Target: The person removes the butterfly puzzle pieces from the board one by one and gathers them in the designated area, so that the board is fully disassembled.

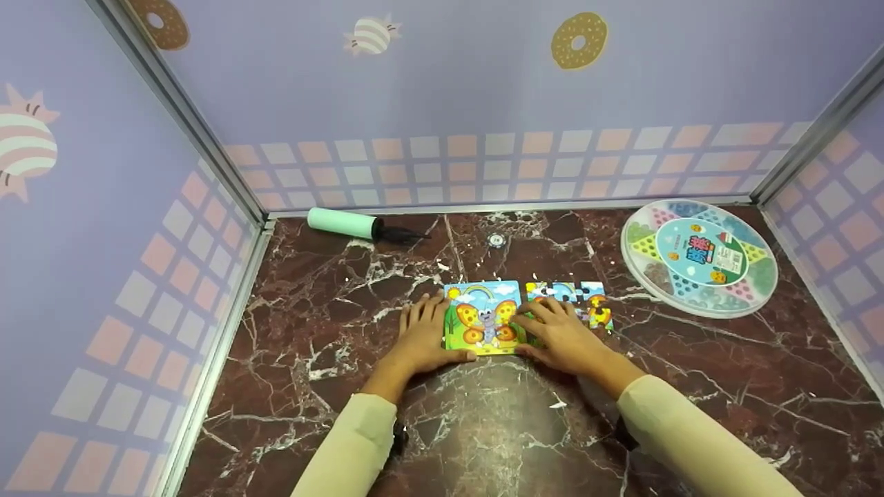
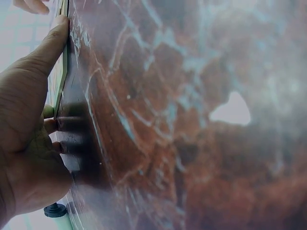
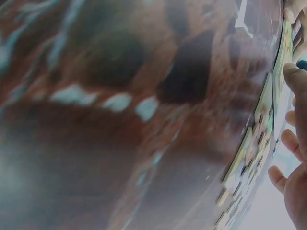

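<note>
A square picture board (image 1: 481, 319) with a butterfly, sun and rainbow lies over the dark marble table between the two hands. My left hand (image 1: 423, 339) rests along its left side, thumb stretched along the near edge. In the left wrist view that thumb (image 2: 53, 40) meets the board's edge. My right hand (image 1: 563, 338) lies at the right side, fingertips on the board's edge and thumb by its near right corner. Under and beside the right hand are jigsaw pieces (image 1: 597, 310) in matching colours, partly hidden by it. In the right wrist view the pieces (image 3: 240, 165) lie below the fingers.
A mint-green hand pump (image 1: 343, 223) with a black nozzle lies at the back left. A small round chip (image 1: 496, 240) sits behind the board. At the right is a round, flat Chinese checkers set (image 1: 699, 259). Patterned walls (image 1: 483, 83) enclose the back and sides.
</note>
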The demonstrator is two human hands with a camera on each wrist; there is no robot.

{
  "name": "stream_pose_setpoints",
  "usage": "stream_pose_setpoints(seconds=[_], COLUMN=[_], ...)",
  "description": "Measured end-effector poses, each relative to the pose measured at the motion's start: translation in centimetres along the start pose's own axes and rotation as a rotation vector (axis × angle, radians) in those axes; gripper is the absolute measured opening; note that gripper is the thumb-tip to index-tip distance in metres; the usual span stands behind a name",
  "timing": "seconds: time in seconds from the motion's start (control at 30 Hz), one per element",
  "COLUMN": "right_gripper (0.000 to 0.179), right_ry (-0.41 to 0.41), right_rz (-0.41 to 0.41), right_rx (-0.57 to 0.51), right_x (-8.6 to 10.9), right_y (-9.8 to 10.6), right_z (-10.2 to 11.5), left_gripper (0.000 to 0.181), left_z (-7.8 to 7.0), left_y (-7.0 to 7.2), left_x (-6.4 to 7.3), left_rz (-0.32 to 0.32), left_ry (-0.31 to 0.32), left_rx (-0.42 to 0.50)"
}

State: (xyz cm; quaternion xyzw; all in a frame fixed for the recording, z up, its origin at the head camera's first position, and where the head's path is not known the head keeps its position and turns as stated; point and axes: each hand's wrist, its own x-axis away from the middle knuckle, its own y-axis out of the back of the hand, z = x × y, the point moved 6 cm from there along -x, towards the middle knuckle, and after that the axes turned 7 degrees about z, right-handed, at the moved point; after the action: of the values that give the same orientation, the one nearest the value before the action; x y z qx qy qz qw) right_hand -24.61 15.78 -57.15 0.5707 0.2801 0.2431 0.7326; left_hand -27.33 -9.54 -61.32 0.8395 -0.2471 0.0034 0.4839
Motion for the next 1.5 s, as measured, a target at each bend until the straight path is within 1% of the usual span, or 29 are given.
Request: stream_pose_setpoints(seconds=[0.07,0.17,0.27,0.47,0.63,0.83,0.9,1.03,1.07,1.2,1.3,1.5], right_gripper=[0.053,0.054,0.054,0.051,0.044,0.04,0.039,0.035,0.034,0.027,0.021,0.019], right_ry=[-0.013,-0.029,-0.029,-0.011,-0.001,-0.009,-0.012,0.001,0.006,0.033,0.049,0.077], right_rz=[0.026,0.06,0.072,0.061,0.063,0.028,0.023,0.003,-0.004,-0.024,-0.025,-0.014], right_rx=[0.012,0.002,-0.008,-0.016,-0.019,-0.061,-0.062,-0.049,-0.046,-0.024,0.0,0.008], right_x=[-0.4,-0.8,-1.1,-1.6,-1.9,-2.1,-2.2,-2.3,-2.3,-2.2,-2.2,-2.3], right_y=[-0.2,-0.4,-0.5,-0.4,-0.5,-0.4,-0.5,-0.6,-0.7,-0.8,-0.7,-0.5], right_z=[0.1,0.3,0.5,1.0,1.3,1.5,1.6,1.7,1.7,1.9,2.1,2.4], left_gripper=[0.125,0.125,0.126,0.125,0.125,0.12,0.12,0.119,0.119,0.118,0.119,0.123], left_z=[0.1,0.1,0.1,0.1,0.3,-0.7,-0.8,-0.8,-0.7,-0.9,-1.0,-0.8], left_y=[-0.1,-0.1,-0.1,-0.1,-0.2,0.6,0.6,0.6,0.5,0.7,0.8,0.7], left_x=[0.0,0.0,0.1,0.1,-0.1,0.6,0.7,0.7,0.6,0.8,0.9,0.7], left_rz=[-0.008,-0.013,-0.024,-0.037,-0.04,-0.015,-0.016,-0.022,-0.032,-0.025,-0.013,-0.031], left_ry=[-0.002,-0.005,-0.023,-0.033,-0.029,-0.017,-0.022,-0.029,-0.034,-0.03,-0.025,-0.043], left_rx=[-0.002,-0.009,-0.006,-0.005,-0.004,-0.01,-0.019,-0.011,-0.016,-0.02,-0.01,0.005])
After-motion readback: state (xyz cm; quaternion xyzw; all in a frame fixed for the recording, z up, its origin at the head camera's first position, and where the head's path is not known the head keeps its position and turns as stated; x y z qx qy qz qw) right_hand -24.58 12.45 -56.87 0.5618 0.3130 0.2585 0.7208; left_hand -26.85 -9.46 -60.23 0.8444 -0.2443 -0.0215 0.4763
